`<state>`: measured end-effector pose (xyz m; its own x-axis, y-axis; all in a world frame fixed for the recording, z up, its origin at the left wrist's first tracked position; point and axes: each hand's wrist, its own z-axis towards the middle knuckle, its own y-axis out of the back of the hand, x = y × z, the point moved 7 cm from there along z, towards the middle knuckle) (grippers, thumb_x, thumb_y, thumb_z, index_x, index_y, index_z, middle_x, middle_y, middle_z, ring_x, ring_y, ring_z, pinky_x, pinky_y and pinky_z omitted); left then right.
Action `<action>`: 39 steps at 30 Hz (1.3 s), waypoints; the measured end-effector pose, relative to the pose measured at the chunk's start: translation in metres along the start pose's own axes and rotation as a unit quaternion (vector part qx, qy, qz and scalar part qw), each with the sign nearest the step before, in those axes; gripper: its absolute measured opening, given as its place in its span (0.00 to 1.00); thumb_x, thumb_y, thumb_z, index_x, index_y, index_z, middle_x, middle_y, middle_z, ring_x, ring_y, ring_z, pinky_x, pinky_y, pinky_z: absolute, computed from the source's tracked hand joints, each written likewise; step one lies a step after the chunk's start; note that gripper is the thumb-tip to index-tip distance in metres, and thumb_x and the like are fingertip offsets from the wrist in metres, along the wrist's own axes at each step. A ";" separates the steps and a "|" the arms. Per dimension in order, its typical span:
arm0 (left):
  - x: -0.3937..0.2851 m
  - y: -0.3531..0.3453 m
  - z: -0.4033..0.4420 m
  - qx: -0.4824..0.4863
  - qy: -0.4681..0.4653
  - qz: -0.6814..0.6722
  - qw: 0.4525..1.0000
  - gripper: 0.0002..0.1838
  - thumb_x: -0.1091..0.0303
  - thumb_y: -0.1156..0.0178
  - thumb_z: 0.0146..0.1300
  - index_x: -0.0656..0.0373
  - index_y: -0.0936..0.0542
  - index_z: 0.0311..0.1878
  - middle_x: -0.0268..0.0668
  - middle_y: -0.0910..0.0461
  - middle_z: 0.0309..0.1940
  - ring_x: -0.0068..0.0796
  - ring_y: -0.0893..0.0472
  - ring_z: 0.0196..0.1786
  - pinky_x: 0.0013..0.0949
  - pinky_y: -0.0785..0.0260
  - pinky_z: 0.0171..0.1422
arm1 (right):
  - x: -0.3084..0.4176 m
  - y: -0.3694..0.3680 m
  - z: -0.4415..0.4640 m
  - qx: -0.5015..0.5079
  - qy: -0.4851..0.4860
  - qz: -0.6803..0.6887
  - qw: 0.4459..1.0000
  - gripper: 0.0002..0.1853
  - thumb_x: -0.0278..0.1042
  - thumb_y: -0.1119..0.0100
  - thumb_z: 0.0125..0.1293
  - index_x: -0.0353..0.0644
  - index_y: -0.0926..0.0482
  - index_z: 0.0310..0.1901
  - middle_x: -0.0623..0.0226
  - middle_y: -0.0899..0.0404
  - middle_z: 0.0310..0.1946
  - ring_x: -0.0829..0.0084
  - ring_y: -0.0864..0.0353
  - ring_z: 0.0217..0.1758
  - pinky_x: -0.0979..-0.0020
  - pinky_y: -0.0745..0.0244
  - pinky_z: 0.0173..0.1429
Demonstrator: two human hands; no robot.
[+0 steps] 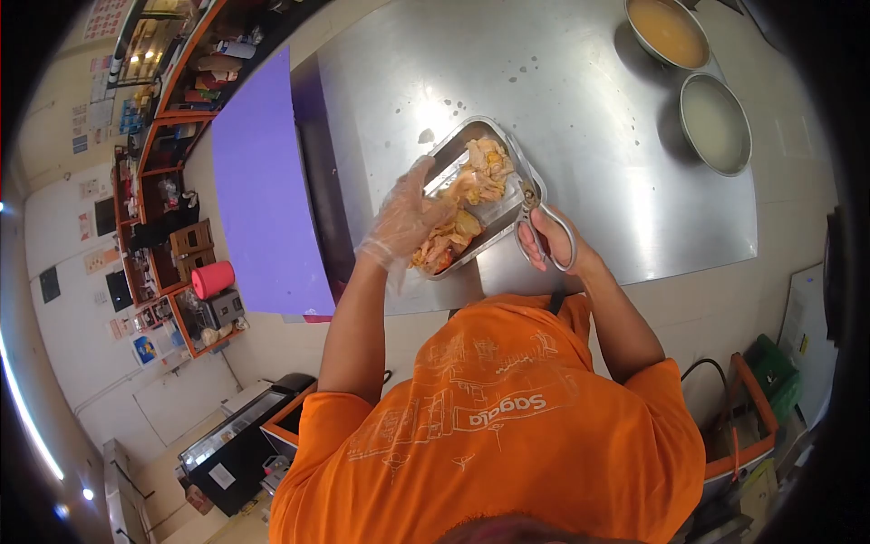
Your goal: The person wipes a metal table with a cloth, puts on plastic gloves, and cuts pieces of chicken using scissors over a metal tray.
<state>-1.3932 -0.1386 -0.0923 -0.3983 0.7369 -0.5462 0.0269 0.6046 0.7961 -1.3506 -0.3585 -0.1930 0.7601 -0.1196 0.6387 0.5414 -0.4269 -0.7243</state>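
Observation:
A rectangular metal tray point(521, 156) holding several pieces of pale, yellowish meat point(486, 170) rests on the steel table. My left hand point(408, 218), in a clear plastic glove, reaches over the tray's left side, its fingers closed on a piece of meat near the middle. In my bare right hand point(557, 240) are metal scissors point(528, 201), fingers through the handles, at the tray's right edge. The blades point into the tray, and their tips are hard to make out against the metal.
On the steel table point(616, 199), a bowl of orange liquid point(669, 33) and a bowl of cloudy pale liquid point(716, 125) stand at the far right. A purple board point(263, 190) lies to the left. Water drops spot the steel beyond the tray.

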 end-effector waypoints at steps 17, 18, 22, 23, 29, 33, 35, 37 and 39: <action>0.039 -0.024 -0.022 0.084 0.068 0.266 0.958 0.17 0.56 0.45 0.68 0.56 0.22 0.53 0.50 0.15 0.44 0.54 0.16 0.49 0.53 0.24 0.52 | -0.008 -0.007 0.007 0.010 -0.032 -0.032 0.999 0.33 0.61 0.55 0.80 0.42 0.30 0.22 0.69 0.33 0.13 0.76 0.35 0.12 0.74 0.39 0.19; 0.049 -0.036 -0.022 0.102 0.067 0.281 0.952 0.17 0.56 0.45 0.68 0.56 0.22 0.53 0.50 0.15 0.44 0.54 0.16 0.49 0.53 0.24 0.52 | -0.009 -0.010 0.008 0.019 -0.039 -0.037 0.998 0.33 0.60 0.55 0.80 0.42 0.30 0.22 0.69 0.33 0.13 0.76 0.34 0.12 0.74 0.38 0.19; 0.048 -0.035 -0.019 0.122 0.103 0.269 0.950 0.16 0.58 0.45 0.68 0.57 0.23 0.54 0.51 0.15 0.44 0.54 0.16 0.49 0.54 0.25 0.52 | -0.008 -0.016 0.009 0.029 -0.026 -0.076 0.996 0.32 0.60 0.56 0.81 0.42 0.30 0.22 0.70 0.33 0.13 0.77 0.34 0.13 0.74 0.38 0.19; 0.050 -0.027 -0.020 0.094 0.128 0.231 0.960 0.16 0.59 0.44 0.68 0.58 0.22 0.53 0.51 0.15 0.44 0.54 0.16 0.49 0.53 0.25 0.51 | -0.009 -0.015 0.007 0.034 -0.024 -0.075 0.996 0.32 0.59 0.57 0.81 0.42 0.30 0.22 0.70 0.33 0.13 0.77 0.34 0.13 0.74 0.38 0.19; 0.036 0.035 -0.043 -0.091 0.061 0.066 0.992 0.13 0.62 0.41 0.70 0.62 0.19 0.46 0.51 0.16 0.32 0.55 0.17 0.37 0.50 0.26 0.43 | -0.011 -0.018 0.002 0.059 -0.044 -0.082 0.994 0.31 0.57 0.57 0.81 0.42 0.31 0.22 0.70 0.33 0.14 0.77 0.33 0.13 0.74 0.38 0.18; 0.032 0.053 -0.052 -0.141 0.034 0.053 0.988 0.12 0.61 0.38 0.69 0.63 0.18 0.43 0.51 0.17 0.31 0.53 0.17 0.35 0.46 0.26 0.42 | -0.021 -0.044 0.011 0.124 -0.062 -0.159 0.977 0.32 0.56 0.57 0.81 0.42 0.32 0.21 0.69 0.33 0.14 0.77 0.33 0.13 0.74 0.35 0.19; 0.029 0.058 -0.052 -0.134 0.076 -0.001 0.988 0.12 0.61 0.39 0.70 0.62 0.17 0.41 0.52 0.17 0.32 0.52 0.16 0.36 0.46 0.26 0.42 | -0.044 -0.052 0.020 0.154 -0.112 -0.169 0.967 0.33 0.56 0.59 0.82 0.41 0.32 0.20 0.69 0.33 0.14 0.76 0.31 0.15 0.72 0.32 0.21; 0.031 0.059 -0.054 -0.137 0.122 -0.031 0.983 0.13 0.61 0.39 0.70 0.62 0.17 0.39 0.54 0.17 0.34 0.53 0.16 0.39 0.47 0.26 0.44 | -0.064 -0.063 0.026 0.186 -0.136 -0.178 0.957 0.33 0.57 0.60 0.82 0.41 0.32 0.20 0.69 0.32 0.15 0.75 0.30 0.15 0.71 0.31 0.22; 0.036 0.051 -0.049 -0.099 0.119 0.042 0.987 0.13 0.60 0.39 0.70 0.61 0.18 0.39 0.56 0.17 0.36 0.55 0.16 0.41 0.49 0.26 0.46 | -0.079 -0.068 0.030 0.222 -0.156 -0.175 0.946 0.33 0.58 0.61 0.82 0.42 0.32 0.21 0.70 0.32 0.16 0.75 0.29 0.16 0.71 0.30 0.23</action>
<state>-1.4507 -0.0962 -0.0590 -0.6068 0.6759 -0.4182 -0.1016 0.4558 0.8843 -1.4366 -0.2932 -0.2020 0.5382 0.2599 0.8018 0.8242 0.0365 -0.5651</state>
